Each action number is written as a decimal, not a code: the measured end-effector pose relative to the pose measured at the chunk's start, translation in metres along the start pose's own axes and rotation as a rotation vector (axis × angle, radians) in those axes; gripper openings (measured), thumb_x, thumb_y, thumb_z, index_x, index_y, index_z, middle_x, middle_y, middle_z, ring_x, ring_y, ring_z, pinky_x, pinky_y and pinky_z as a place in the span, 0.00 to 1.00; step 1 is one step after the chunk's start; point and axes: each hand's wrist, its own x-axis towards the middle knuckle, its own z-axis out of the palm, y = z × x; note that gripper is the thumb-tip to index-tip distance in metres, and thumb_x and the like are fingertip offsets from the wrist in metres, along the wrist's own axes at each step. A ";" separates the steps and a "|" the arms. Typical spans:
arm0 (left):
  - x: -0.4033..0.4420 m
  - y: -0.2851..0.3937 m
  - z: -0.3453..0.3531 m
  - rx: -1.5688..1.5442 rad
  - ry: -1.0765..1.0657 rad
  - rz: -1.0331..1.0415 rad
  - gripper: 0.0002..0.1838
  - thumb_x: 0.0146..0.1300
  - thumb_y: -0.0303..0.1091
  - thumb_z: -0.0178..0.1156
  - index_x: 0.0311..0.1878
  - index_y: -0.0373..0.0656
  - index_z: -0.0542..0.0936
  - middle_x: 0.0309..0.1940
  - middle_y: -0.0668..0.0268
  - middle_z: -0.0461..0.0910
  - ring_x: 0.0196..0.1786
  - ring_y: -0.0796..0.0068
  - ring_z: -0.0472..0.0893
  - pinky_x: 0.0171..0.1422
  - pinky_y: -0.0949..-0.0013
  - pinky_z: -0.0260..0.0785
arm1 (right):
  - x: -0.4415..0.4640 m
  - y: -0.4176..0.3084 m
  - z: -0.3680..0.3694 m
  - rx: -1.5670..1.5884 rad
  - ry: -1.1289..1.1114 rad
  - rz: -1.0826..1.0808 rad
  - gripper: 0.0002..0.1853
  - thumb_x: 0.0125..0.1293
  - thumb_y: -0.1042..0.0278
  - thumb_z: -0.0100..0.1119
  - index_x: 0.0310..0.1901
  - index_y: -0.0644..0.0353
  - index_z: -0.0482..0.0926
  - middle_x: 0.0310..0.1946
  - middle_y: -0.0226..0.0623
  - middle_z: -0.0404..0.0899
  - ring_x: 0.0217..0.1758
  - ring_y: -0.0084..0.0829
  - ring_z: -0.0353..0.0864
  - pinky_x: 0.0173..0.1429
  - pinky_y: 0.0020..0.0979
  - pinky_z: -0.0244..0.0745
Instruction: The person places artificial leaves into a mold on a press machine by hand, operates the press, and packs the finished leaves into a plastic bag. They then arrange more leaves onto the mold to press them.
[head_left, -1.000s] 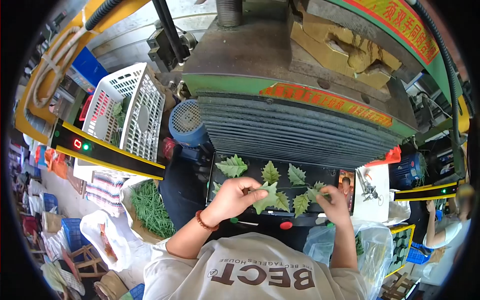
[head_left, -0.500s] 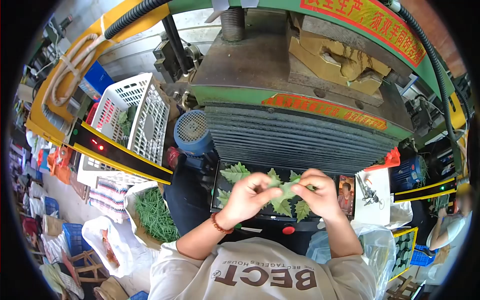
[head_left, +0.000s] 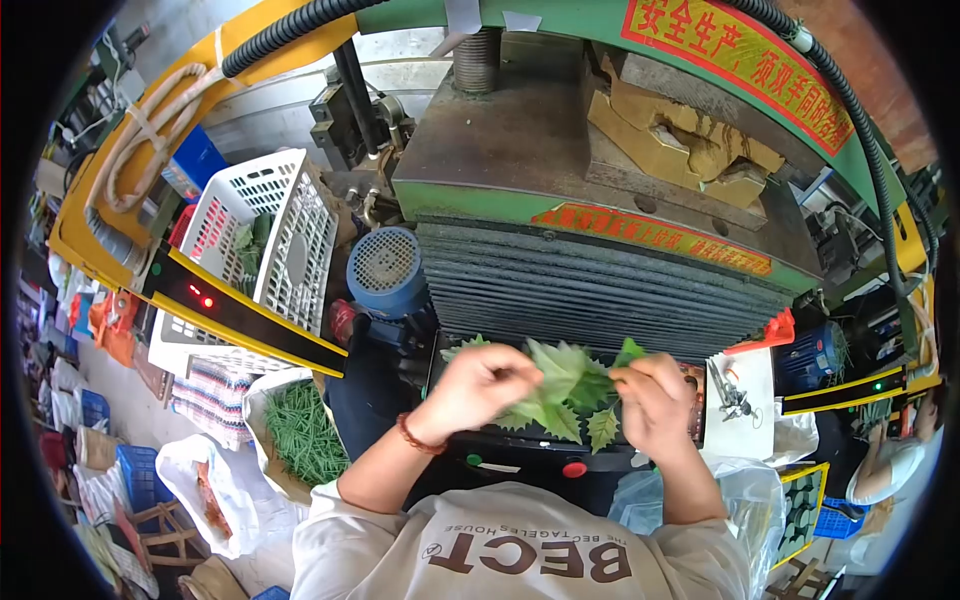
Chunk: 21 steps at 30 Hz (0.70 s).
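Observation:
A green, jagged-edged leaf (head_left: 558, 372), blurred by motion, is stretched between my two hands above the black work surface of a press. My left hand (head_left: 485, 385) pinches its left side with thumb and forefinger. On the other side, my right hand (head_left: 655, 398) is closed on green leaf material, its fingers partly curled out of sight. Below the hands several more leaves lie on the surface, among them a lobed leaf (head_left: 603, 427) near my right hand. How the leaves between my hands join is too blurred to tell.
The press's dark ribbed front (head_left: 600, 285) rises just beyond my hands. A red button (head_left: 574, 469) sits on the near edge. To the left are a white plastic basket (head_left: 315, 235), a blue motor (head_left: 386, 272) and a bag of green stems (head_left: 303, 430). A person (head_left: 890, 465) sits far right.
My hands have moved apart, the left one slightly leftward and the right one to the right. The leaf between them now shows more fully. The camera view has shifted slightly.

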 end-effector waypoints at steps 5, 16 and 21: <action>0.006 -0.012 -0.012 0.027 0.227 -0.006 0.02 0.52 0.22 0.62 0.30 0.38 0.79 0.21 0.70 0.74 0.22 0.80 0.67 0.25 0.77 0.58 | 0.003 -0.004 -0.012 0.150 0.047 0.176 0.01 0.57 0.78 0.59 0.31 0.64 0.78 0.31 0.34 0.74 0.29 0.31 0.69 0.34 0.28 0.66; 0.014 0.010 0.009 0.310 0.029 0.436 0.04 0.52 0.24 0.63 0.30 0.39 0.77 0.22 0.69 0.74 0.20 0.76 0.66 0.23 0.75 0.56 | 0.011 0.006 0.015 0.254 -0.156 0.182 0.02 0.58 0.78 0.59 0.34 0.64 0.79 0.31 0.34 0.74 0.27 0.28 0.68 0.31 0.25 0.63; 0.014 0.011 0.005 0.264 0.103 0.367 0.04 0.53 0.22 0.63 0.29 0.38 0.77 0.22 0.70 0.72 0.20 0.78 0.64 0.24 0.76 0.55 | 0.012 0.004 0.008 0.418 -0.077 0.257 0.05 0.57 0.80 0.61 0.36 0.65 0.79 0.34 0.35 0.75 0.31 0.27 0.72 0.34 0.24 0.68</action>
